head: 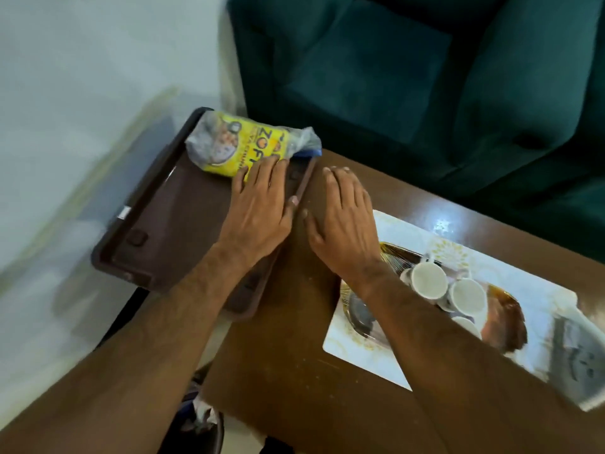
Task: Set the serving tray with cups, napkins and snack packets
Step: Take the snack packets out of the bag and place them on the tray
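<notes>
A dark brown serving tray (163,221) lies partly over the left edge of the wooden table (288,355). A yellow snack packet (229,142) rests at the tray's far end. My left hand (258,208) lies flat on the tray, fingertips touching the packet, thumb on the tray's right rim. My right hand (343,217) rests palm down on the table just right of the tray, fingers spread, holding nothing. Several white cups (429,281) stand on a brown patterned platter (504,319) to the right, partly hidden by my right forearm.
A white placemat (402,231) lies under the platter. A silvery packet (579,358) sits at the right edge. A dark green sofa (425,77) stands behind the table. Pale floor lies to the left, below the overhanging tray.
</notes>
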### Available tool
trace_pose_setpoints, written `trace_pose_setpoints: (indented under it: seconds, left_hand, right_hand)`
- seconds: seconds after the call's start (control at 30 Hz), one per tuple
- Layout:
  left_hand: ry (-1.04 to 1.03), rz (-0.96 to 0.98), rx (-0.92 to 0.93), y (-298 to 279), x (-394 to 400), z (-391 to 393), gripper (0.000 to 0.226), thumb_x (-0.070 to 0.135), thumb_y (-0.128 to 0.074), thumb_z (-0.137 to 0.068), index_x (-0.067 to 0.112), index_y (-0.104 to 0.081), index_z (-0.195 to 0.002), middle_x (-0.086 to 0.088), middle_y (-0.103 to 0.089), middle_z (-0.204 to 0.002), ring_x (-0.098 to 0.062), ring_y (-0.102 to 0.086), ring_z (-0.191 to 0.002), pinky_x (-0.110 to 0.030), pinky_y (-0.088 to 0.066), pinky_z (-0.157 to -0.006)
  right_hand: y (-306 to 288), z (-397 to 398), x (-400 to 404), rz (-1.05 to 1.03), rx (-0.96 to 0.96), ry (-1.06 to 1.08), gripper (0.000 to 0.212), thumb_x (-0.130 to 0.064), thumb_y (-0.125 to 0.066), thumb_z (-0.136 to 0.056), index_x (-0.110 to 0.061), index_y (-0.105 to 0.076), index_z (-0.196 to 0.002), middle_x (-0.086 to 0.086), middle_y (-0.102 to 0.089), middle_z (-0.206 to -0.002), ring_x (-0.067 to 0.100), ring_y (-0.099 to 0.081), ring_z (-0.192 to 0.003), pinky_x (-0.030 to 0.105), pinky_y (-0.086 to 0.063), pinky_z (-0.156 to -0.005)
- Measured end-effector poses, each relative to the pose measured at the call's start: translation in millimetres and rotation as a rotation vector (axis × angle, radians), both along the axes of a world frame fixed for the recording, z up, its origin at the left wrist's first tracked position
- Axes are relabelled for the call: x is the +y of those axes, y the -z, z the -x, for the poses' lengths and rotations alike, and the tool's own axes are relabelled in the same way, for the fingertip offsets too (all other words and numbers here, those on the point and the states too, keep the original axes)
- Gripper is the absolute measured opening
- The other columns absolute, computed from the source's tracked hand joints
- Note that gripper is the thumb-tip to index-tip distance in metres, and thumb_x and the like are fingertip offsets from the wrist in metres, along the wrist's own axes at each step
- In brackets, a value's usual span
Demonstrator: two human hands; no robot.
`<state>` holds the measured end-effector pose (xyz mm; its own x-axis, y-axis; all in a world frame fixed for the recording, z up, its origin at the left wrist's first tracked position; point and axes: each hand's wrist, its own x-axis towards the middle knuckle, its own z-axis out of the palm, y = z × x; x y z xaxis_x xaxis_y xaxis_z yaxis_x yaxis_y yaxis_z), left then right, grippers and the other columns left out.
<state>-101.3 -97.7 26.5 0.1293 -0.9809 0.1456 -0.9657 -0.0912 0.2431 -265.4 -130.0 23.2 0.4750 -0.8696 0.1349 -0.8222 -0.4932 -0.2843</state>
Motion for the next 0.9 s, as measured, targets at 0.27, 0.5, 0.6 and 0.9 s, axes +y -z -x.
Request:
trace_pose_setpoints:
  seconds: [0.27, 0.5, 0.6, 0.9]
  left_hand:
    - [-0.129, -0.094, -0.049, 36, -1, -84, 0.066, 0.030, -0.057, -0.096, 0.005, -0.035, -0.152, -0.017, -0.042, -0.156, -0.032, -0.039, -0.147, -0.055, -0.030, -0.122]
    - [-0.190, -0.121, -0.011, 72, -8, -125, 0.070, 0.023, -0.063, -0.095, 0.000, -0.031, -0.153, -0.023, -0.034, -0.161, -0.038, -0.035, -0.150, -0.053, -0.035, -0.121]
    - [-0.180, -0.128, 0.043, 84, -11, -129, 0.072, 0.023, -0.065, -0.096, -0.001, -0.029, -0.154, -0.025, -0.030, -0.162, -0.039, -0.037, -0.148, -0.049, -0.039, -0.118]
    - [-0.213, -0.074, 0.277, 88, -21, -126, 0.066, 0.012, -0.067, -0.096, 0.003, -0.034, -0.153, -0.020, -0.034, -0.159, -0.033, -0.043, -0.146, -0.040, -0.042, -0.118]
  right_hand:
    - [28, -86, -23, -0.033, 0.083, -0.060, 0.067, -0.024, -0.064, -0.088, 0.002, -0.042, -0.146, 0.022, -0.048, -0.144, 0.037, -0.043, -0.137, 0.050, -0.039, -0.116]
    - [60, -124, -30, -0.053, 0.188, -0.029, 0.081, -0.024, -0.077, -0.081, -0.003, -0.036, -0.148, 0.023, -0.039, -0.146, 0.038, -0.042, -0.131, 0.047, -0.046, -0.108]
    - [67, -133, -33, -0.054, 0.163, 0.030, 0.084, -0.022, -0.078, -0.079, -0.007, -0.034, -0.149, 0.023, -0.035, -0.148, 0.039, -0.041, -0.129, 0.048, -0.049, -0.102]
    - [64, -138, -38, -0.030, -0.022, 0.066, 0.074, 0.013, -0.056, -0.074, -0.008, -0.045, -0.144, 0.024, -0.041, -0.138, 0.036, -0.045, -0.117, 0.045, -0.050, -0.097]
